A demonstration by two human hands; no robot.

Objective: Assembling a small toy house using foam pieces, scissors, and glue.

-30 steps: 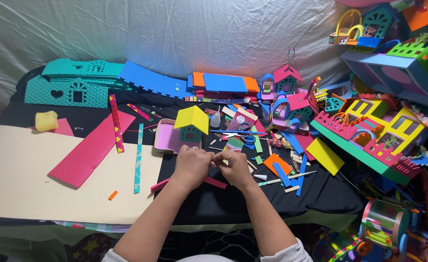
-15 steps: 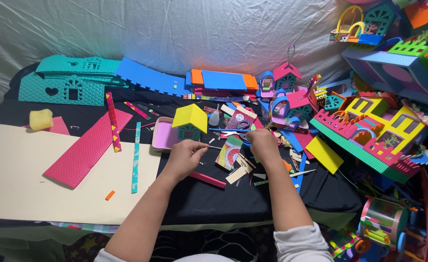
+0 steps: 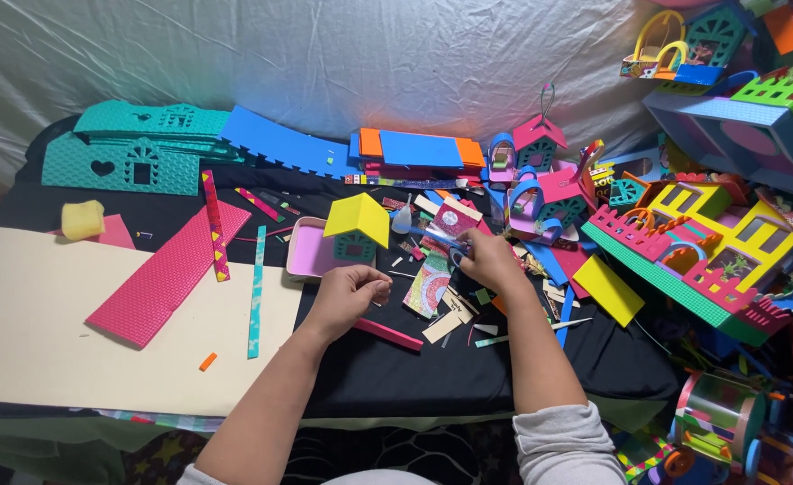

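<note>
My left hand (image 3: 347, 292) hovers over the black cloth with its fingers curled and pinched together; nothing shows in it. Just below it lies a pink foam strip (image 3: 387, 334). My right hand (image 3: 488, 260) reaches further back and closes on what looks like blue-handled scissors (image 3: 455, 256), pointing left over a patterned paper card (image 3: 428, 287). A small teal house with a yellow roof (image 3: 358, 229) stands on a pink tray (image 3: 306, 260) just behind my left hand. Loose foam scraps (image 3: 455, 314) lie between the hands.
A cream sheet (image 3: 37, 332) covers the left, with a pink textured panel (image 3: 158, 278), a teal strip (image 3: 257, 292) and a yellow sponge (image 3: 82, 218) on or near it. Teal house walls (image 3: 122, 162) and blue foam (image 3: 279, 144) lie at the back. Finished foam houses (image 3: 711, 242) crowd the right.
The hands, together near the front a second ago, have parted. My right hand moved back and right to the blue-handled thing; my left hand stayed close to the pink strip.
</note>
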